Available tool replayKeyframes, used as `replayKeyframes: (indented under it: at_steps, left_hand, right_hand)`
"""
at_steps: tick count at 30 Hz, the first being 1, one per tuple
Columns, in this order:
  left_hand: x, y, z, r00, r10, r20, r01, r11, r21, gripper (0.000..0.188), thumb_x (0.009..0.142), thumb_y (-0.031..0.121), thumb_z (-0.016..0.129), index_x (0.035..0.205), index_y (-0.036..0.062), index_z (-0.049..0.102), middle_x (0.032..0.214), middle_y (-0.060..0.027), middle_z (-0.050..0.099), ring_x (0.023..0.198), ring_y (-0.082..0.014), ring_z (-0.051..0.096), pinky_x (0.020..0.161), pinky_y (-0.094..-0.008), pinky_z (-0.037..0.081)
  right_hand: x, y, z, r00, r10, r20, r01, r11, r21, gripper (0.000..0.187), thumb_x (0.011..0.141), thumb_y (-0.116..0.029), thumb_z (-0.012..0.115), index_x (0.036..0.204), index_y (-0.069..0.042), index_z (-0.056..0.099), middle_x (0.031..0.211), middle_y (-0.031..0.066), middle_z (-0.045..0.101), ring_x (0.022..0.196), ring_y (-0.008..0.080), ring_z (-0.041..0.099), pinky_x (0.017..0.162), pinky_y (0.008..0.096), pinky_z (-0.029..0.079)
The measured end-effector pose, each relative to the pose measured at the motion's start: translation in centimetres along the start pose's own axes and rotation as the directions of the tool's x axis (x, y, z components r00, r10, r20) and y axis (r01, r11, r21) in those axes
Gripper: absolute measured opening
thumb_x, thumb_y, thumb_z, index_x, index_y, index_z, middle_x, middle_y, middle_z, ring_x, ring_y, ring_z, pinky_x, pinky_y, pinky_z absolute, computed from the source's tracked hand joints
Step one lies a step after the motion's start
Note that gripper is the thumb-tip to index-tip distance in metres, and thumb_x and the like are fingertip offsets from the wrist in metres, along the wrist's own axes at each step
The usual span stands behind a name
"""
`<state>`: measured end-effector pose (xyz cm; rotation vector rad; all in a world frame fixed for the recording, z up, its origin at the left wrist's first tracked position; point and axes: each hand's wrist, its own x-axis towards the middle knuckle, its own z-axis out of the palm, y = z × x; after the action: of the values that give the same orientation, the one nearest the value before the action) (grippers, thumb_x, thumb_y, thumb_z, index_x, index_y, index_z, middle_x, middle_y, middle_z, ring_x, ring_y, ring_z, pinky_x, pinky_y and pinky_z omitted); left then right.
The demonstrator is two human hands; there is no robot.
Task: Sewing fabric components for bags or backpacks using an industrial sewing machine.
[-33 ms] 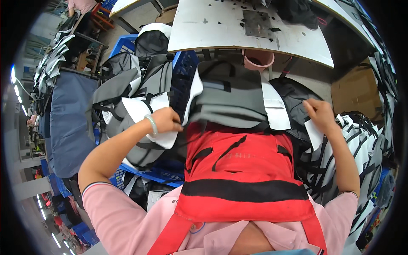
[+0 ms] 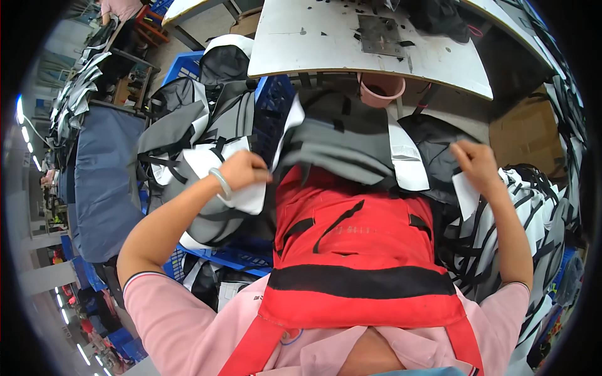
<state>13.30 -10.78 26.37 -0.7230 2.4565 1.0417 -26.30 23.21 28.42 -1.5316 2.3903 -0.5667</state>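
Note:
A grey bag piece [image 2: 342, 141] with black straps and white side panels lies across my lap, its left side blurred. My left hand [image 2: 246, 172], wearing a pale bangle, is closed beside that left side; whatever its fingertips pinch is hidden. Beneath the hand is a white panel [image 2: 248, 193]. At the right, my right hand [image 2: 476, 164] is closed, its fingers curled beside a dark grey panel [image 2: 433, 147]. A white flap [image 2: 465, 195] hangs just below it. I cannot make out what these fingers hold. A red apron [image 2: 357, 225] covers my front.
A white table [image 2: 326, 37] stands ahead, with a pink bucket [image 2: 380, 91] under it. At the left, a blue basket [image 2: 273, 103] holds several grey bag pieces. White and black pieces [image 2: 520, 219] are piled at the right, before a cardboard box [image 2: 527, 138].
My left hand has moved slightly up. The grey piece's near edge has lifted away from me on the left, baring more apron. My right hand has shifted slightly right.

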Motion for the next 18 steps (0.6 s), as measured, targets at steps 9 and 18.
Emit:
replayKeyframes:
  at_steps: [9,18]
  left_hand:
    - [-1.1,14.0,-3.6,0.911,0.01,-0.412,-0.311,0.673,-0.671,0.017,0.083,0.009,0.069,0.098,0.001,0.065,0.085,-0.0046,0.068,0.072,-0.0128,0.064,0.065,-0.0262,0.05]
    - [-3.6,25.2,-3.8,0.553,0.822,-0.136,-0.83,0.53,-0.171,0.013,0.075,0.001,0.067,0.088,-0.0008,0.064,0.074,-0.0149,0.062,0.069,-0.0325,0.062,0.06,-0.0356,0.049]
  right_hand:
    - [2.8,-14.2,-8.1,0.866,-0.485,-0.119,0.498,0.858,0.125,0.048,0.067,-0.027,0.082,0.107,-0.007,0.064,0.072,0.0041,0.049,0.06,0.0167,0.046,0.055,0.0275,0.041]
    - [1.6,-17.8,-10.1,0.751,-0.652,0.103,0.629,0.754,0.189,0.045,0.067,-0.039,0.081,0.09,-0.006,0.06,0.097,0.0095,0.052,0.072,0.0317,0.057,0.062,0.0375,0.048]
